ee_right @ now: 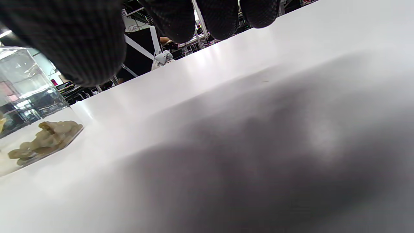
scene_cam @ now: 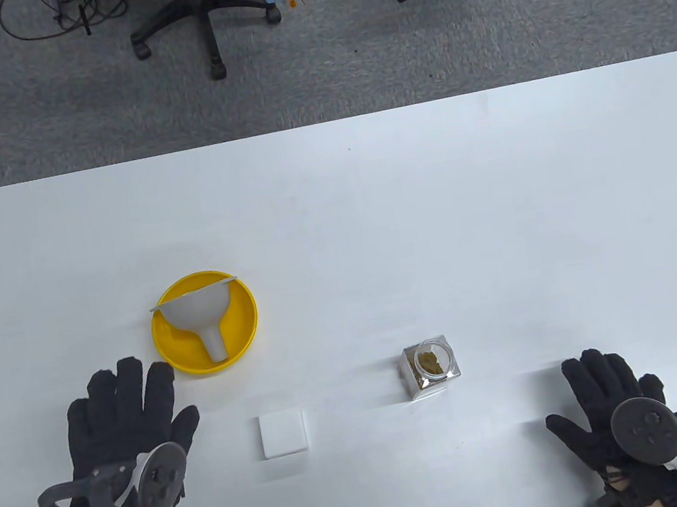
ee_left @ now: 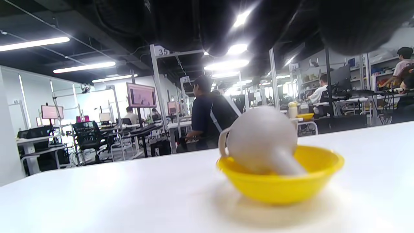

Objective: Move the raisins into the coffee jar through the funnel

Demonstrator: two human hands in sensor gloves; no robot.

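Both hands lie flat and empty on the white table (scene_cam: 368,198) in the table view: left hand (scene_cam: 124,425) just beside the yellow plastic bowl (scene_cam: 242,331) holding a grey funnel (scene_cam: 198,315) on its side, right hand (scene_cam: 609,403) near the square clear glass jar (scene_cam: 430,368). A white square lid (scene_cam: 283,432) sits between. Left wrist view: funnel (ee_left: 262,139) spout-forward in the bowl (ee_left: 281,187). Right wrist view: greenish raisins (ee_right: 45,137) already in the jar (ee_right: 26,84).

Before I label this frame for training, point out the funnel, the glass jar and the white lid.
funnel (scene_cam: 194,310), table view, cone wall
glass jar (scene_cam: 431,368), table view, open mouth
white lid (scene_cam: 283,432), table view, top face
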